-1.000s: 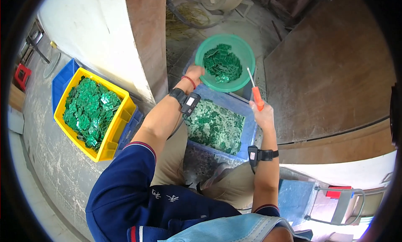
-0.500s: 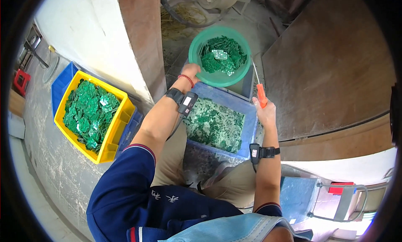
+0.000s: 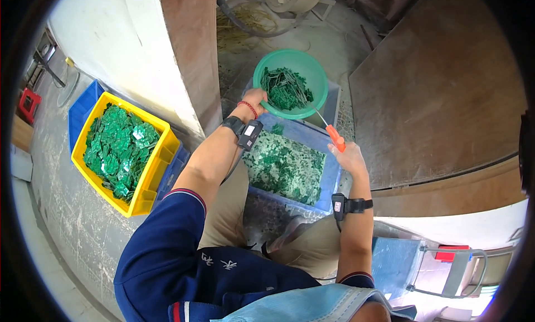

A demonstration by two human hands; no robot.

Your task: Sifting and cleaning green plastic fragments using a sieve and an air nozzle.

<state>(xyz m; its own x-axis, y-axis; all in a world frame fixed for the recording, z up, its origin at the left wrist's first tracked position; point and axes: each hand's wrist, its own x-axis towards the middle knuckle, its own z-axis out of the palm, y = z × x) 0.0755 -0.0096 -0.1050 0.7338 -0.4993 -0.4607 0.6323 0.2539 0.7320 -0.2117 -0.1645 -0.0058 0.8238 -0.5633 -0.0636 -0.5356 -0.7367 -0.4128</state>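
My left hand is closed on the near left rim of a round green basin. Dark green pieces like circuit board scraps fill its bottom; the basin is tilted toward me. In my right hand is an orange-handled screwdriver, its thin metal shaft pointing up-left to the basin's near right rim. Below the basin, between my legs, lies a blue plastic bin. Inside it are small green fragments mixed with pale dust or grit.
A yellow crate heaped with green board pieces stands on the left, with blue bins around it. A white wall with a brown edge rises beyond it. A brown board stands on the right, and a blue cart is behind it.
The basin has tipped toward me and its pieces have slid to the near left side. My right hand and the screwdriver have come down, the shaft now at the rim.
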